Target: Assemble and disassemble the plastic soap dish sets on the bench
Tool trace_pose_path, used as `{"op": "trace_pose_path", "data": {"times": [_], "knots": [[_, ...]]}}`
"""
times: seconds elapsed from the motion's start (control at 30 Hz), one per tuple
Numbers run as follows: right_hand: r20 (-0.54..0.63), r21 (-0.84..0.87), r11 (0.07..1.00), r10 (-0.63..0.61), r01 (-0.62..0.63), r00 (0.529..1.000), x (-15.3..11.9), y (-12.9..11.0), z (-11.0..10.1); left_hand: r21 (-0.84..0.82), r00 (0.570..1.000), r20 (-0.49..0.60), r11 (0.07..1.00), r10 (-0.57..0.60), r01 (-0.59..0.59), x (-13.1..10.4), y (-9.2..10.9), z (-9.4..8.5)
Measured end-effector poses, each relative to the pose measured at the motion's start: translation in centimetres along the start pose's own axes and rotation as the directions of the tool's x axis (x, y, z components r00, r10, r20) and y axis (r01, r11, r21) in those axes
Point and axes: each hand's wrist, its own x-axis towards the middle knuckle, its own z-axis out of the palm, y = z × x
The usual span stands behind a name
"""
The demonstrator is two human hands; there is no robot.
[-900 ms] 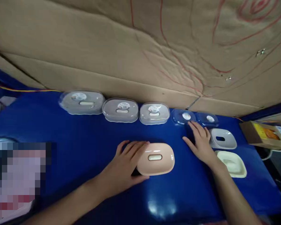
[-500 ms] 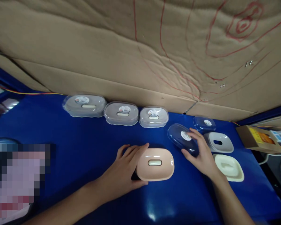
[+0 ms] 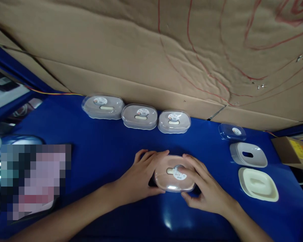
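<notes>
In the middle of the blue table, a pink soap dish [image 3: 162, 177] with a pale oval insert lies between my two hands. A clear lid [image 3: 176, 187] with a round white label sits over it; whether it is fully seated I cannot tell. My left hand [image 3: 140, 174] grips the dish at its left end, fingers on the far edge and thumb on the near one. Wrapped round the lid's right end is my right hand [image 3: 209, 188], one finger lying over the label and the thumb at the near edge.
Three lidded grey soap dishes [image 3: 139, 117] line the cardboard wall [image 3: 116, 43]. At the right are a loose clear lid [image 3: 228, 132], a grey dish part [image 3: 259, 154] with a slot and a cream tray [image 3: 259, 185]. A cardboard box [image 3: 284, 151] stands beyond; a blurred-out screen [image 3: 40, 181] is at left.
My right hand has brought the clear lid leftward from beside the pink dish onto its top. My left hand keeps its grip on the dish. The view has shifted a little.
</notes>
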Motion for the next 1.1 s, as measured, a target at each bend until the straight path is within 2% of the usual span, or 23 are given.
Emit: {"op": "trace_pose_path", "data": {"times": [0.3,0.57,0.87,0.97,1.1], "knots": [[0.004,0.077,0.997,0.022,-0.022,1.0,0.2,-0.1,-0.2,-0.024,0.998,0.061,1.0,-0.003,0.004,0.1,0.2,-0.4],[0.055,0.182,0.979,0.082,-0.091,0.995,-0.6,0.5,-0.5,-0.037,0.992,0.065,0.993,0.111,-0.109,-0.2,0.0,-0.5],[0.134,0.242,0.953,0.156,-0.185,0.979,-0.1,0.9,-1.2,0.001,0.995,0.044,0.996,0.088,-0.088,-0.2,0.6,-0.6],[0.157,0.202,0.95,0.206,-0.236,0.966,-0.5,1.6,-2.8,0.079,0.995,-0.009,0.992,0.103,-0.102,-0.2,0.7,-0.6],[0.142,0.079,0.926,0.355,-0.368,0.924,-3.4,4.2,-6.6,0.18,0.986,-0.07,0.974,0.149,-0.134,-0.2,0.9,-1.0]]}}
